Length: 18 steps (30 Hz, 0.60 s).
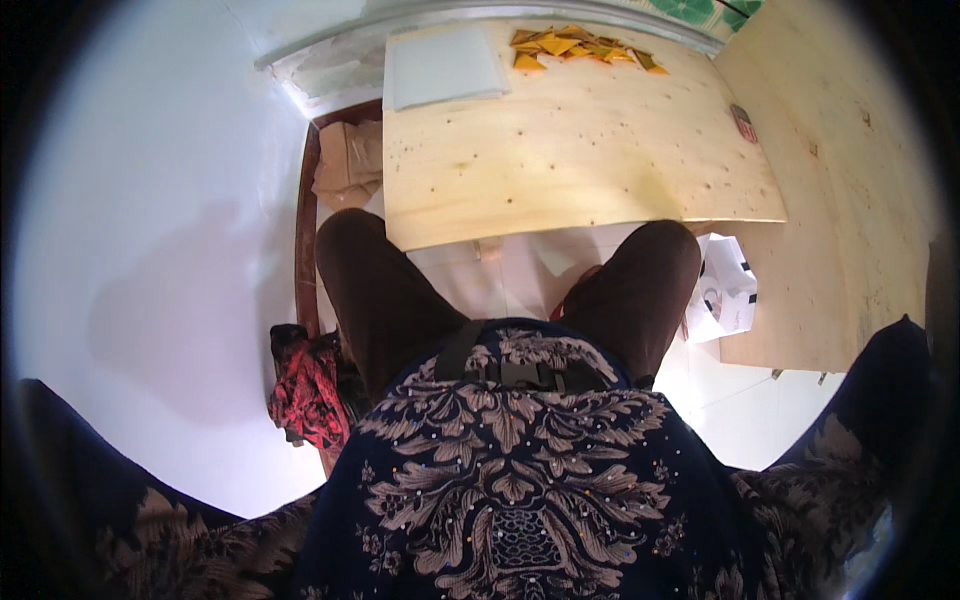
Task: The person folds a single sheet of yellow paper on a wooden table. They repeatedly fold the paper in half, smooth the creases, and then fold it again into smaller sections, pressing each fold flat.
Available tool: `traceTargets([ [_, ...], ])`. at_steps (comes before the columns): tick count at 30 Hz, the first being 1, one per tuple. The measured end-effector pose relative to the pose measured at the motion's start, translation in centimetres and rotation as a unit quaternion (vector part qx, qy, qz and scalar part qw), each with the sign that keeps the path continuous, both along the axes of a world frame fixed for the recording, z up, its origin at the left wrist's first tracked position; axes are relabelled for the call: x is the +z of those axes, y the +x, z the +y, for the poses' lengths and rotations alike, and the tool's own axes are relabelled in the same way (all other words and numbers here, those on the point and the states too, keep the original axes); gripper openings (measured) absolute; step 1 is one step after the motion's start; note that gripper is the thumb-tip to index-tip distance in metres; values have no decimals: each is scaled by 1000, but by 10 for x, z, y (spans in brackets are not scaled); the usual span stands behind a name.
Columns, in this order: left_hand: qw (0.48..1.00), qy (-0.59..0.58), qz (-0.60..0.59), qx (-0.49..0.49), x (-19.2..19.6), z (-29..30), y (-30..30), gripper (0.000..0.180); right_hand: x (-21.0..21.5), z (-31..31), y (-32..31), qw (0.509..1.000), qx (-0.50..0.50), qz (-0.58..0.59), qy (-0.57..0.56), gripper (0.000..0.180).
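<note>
- Head view: plywood tabletop (570, 150) ahead of the seated wearer, pale wall (170, 150) on the left, upright plywood panel (840, 210) on the right.
- Folded orange pieces (558, 46) lie in a loose, overlapping row along the far edge, right of the pale flat sheet (447, 68).
- Handling, my read: pieces look like light, thin folded paper; creases crush easily, shiny faces may slip. Pinch one by a folded edge; lift, don't drag, or neighbours come along.
- Sheet: probably light, maybe bendy; take it by the near edge or a corner. Material unclear.
- Hands: left and right both out of frame. Left sleeve (130, 500) and right sleeve (850, 410) spread wide to the sides. Fingers apart or together, holding or not: can't tell.
- Around: small red-and-dark item (744, 124) at tabletop's right side, white bag (728, 300) below it, brown packaging (348, 165) left of the table, red-and-black cloth (308, 385) low left.
- In the way: knees (352, 240) at the near edge limit leaning in; side panel crowds right-arm swing. Pieces themselves look uncovered from above.
</note>
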<state>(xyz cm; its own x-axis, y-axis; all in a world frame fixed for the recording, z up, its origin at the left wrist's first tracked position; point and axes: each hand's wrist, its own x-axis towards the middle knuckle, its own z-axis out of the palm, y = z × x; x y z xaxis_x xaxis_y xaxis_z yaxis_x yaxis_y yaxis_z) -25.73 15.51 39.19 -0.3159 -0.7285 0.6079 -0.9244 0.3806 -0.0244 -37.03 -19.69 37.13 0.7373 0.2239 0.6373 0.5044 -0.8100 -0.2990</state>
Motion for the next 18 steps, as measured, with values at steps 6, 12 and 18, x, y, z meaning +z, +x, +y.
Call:
traceTargets([
  [6,1000,4,3,14,-1,-1,1,31,-9,-16,-9,999,5,-40,22,12],
  [12,1000,4,13,11,0,1,3,31,-5,-7,-4,996,5,-75,46,12],
  [18,1000,-9,6,4,6,-4,-2,31,-1,-8,-5,992,9,-113,54,12],
])
